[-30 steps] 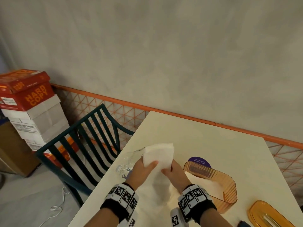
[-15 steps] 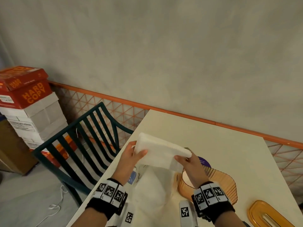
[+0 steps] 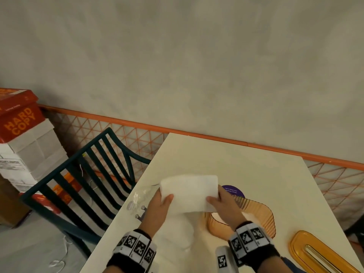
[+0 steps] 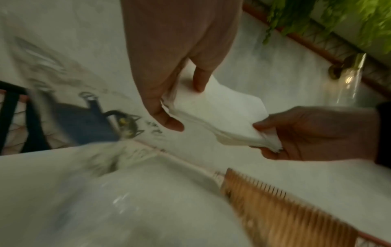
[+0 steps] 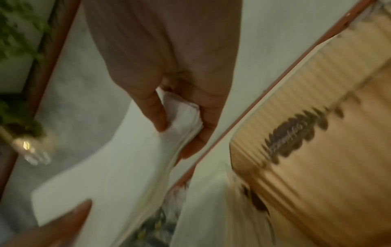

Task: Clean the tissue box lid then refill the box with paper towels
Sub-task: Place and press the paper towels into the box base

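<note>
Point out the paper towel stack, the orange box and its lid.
paper towel stack (image 3: 190, 192), head view, middle of top sheet.
orange box (image 3: 265, 217), head view, ribbed far wall.
lid (image 3: 301, 248), head view, left rim.

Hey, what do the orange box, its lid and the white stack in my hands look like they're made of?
Orange box: looks like translucent ribbed plastic; light passes through its fluted wall. Lid: likely the same glossy amber plastic, with a pale slot whose material I cannot tell. White stack: soft matte paper towels, thin layered edges showing where the left hand and right hand pinch it.
</note>
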{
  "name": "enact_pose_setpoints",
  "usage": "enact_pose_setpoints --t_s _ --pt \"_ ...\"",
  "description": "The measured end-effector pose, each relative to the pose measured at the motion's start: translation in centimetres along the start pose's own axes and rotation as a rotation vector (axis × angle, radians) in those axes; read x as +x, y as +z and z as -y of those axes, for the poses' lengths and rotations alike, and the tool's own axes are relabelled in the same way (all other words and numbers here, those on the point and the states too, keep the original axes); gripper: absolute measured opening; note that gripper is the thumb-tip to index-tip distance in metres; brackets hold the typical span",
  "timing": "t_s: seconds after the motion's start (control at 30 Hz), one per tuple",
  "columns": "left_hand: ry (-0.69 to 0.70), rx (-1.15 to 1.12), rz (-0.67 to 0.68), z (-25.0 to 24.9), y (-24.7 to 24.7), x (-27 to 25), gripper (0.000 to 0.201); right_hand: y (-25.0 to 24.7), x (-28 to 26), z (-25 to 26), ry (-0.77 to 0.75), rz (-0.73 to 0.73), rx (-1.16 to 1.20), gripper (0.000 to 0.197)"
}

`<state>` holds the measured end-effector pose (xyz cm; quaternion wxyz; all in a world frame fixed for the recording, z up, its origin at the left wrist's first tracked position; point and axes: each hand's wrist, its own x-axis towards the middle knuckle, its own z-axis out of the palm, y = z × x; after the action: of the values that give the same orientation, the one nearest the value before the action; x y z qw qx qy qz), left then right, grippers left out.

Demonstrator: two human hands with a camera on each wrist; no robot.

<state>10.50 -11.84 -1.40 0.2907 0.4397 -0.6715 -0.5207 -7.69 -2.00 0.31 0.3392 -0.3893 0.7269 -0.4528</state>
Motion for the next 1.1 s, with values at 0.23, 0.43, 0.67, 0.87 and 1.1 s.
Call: enact_pose_setpoints --t_s 0.23,0.43,0.67,0.87,1.1 --pt "-0.13 -0.266 0.203 -4.3 4.5 1.4 0.009 -10.5 -2.6 -1.9 0.21 -0.178 0.402 0.029" --pt "-0.045 0.275 0.13 -1.2 5.3 2.4 0.022 -13.8 -2.6 -7.1 0.499 -0.262 0.236 0.023" --pt "-0.221 0.825 0.107 1.9 4.2 2.1 0.033 -11.4 -0.3 -7.0 0.589 -0.138 -0.038 0.017" --pt "-0.269 0.878 0.073 2.6 4.6 1.6 0.053 -8.7 1.0 -7.2 0.594 -0.08 -0.663 0.035" --pt "-0.23 0.965 0.011 2.7 4.8 1.6 0.053 -10.0 -0.3 -6.2 0.38 -0.3 -0.875 0.024"
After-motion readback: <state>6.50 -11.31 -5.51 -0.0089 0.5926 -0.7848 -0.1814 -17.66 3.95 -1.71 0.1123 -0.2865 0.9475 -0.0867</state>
